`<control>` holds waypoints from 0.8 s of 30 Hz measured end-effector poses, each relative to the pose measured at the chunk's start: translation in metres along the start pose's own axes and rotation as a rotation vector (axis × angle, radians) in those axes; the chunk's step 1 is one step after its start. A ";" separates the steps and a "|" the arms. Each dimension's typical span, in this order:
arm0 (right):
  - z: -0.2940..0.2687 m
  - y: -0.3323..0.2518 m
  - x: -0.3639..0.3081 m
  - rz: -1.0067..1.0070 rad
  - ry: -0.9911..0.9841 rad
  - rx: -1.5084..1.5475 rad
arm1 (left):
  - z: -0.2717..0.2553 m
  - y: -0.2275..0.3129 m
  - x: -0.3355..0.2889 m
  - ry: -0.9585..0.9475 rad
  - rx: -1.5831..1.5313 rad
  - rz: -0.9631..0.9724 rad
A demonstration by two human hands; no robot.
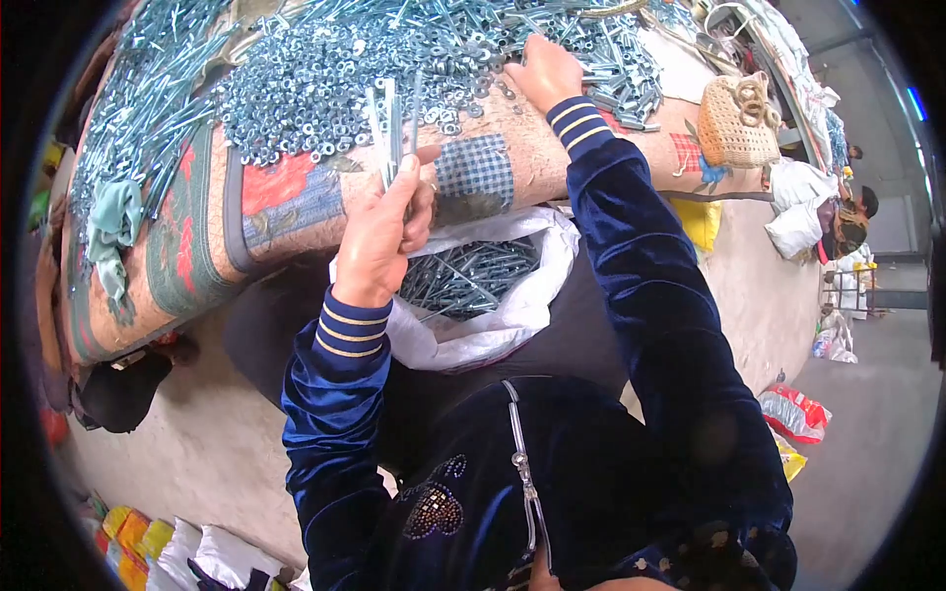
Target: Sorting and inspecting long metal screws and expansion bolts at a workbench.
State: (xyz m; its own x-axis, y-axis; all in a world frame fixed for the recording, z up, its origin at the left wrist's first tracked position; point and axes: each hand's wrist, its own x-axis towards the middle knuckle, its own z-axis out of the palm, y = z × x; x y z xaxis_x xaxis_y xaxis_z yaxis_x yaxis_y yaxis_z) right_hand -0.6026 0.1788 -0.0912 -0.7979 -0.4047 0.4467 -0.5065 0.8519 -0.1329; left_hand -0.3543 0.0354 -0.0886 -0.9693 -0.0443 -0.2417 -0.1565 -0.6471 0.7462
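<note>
Surface: a low table draped in a patterned quilt of red, blue and checked patches, set on a pale concrete floor; the far side of the room is seen at the right edge, where another person is partly visible.

On the table: a broad heap of small silvery nuts is spread across the middle; long bolts are piled along the left end, with a green rag lying on them; more bolts and hardware are massed at the far right of the heap. A woven basket stands at the table's right end, well apart from the nuts.

Below the table edge: a white bag, mouth open, is held in the lap and is filled with long bolts.

Left hand: raised above the bag, fingers closed around a bundle of several long bolts, held upright with the ends pointing toward the nuts.

Right hand: stretched out across the table, resting palm down on the near edge of the heap; whether anything is pinched under the fingers cannot be told.

Both arms are clad in dark blue velvet sleeves with striped cuffs.

Floor, lower left: coloured packets are stacked.
</note>
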 end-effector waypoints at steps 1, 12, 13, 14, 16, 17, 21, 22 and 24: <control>0.004 -0.005 0.001 -0.061 -0.039 -0.062 | -0.002 0.000 0.000 0.010 0.003 0.002; -0.052 -0.014 -0.047 0.166 -0.549 1.551 | -0.003 -0.011 0.003 -0.047 0.105 -0.116; -0.054 -0.015 -0.051 0.145 -0.570 1.576 | -0.003 -0.010 0.003 -0.045 0.107 -0.119; -0.056 -0.015 -0.054 0.153 -0.614 1.619 | -0.002 -0.010 0.003 -0.042 0.110 -0.122; -0.058 -0.012 -0.056 0.105 -0.627 1.531 | -0.004 -0.012 0.005 -0.048 0.120 -0.120; -0.059 -0.011 -0.057 0.055 -0.641 1.441 | -0.004 -0.013 0.006 -0.054 0.129 -0.115; -0.062 -0.016 -0.063 0.246 -0.592 1.564 | -0.001 -0.011 0.006 -0.032 0.106 -0.113; -0.054 -0.019 -0.066 0.319 -0.556 1.626 | 0.003 -0.010 0.007 0.049 0.108 -0.094; -0.051 -0.026 -0.069 0.266 -0.537 1.624 | 0.002 -0.009 0.007 0.056 0.116 -0.062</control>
State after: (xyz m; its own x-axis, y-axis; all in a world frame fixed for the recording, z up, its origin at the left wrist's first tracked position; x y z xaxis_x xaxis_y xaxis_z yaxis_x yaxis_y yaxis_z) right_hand -0.5179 0.2017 -0.0736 -0.7478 -0.6639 -0.0093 0.1301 -0.1327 -0.9826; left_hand -0.3600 0.0422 -0.0959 -0.9456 -0.0511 -0.3213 -0.2400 -0.5573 0.7949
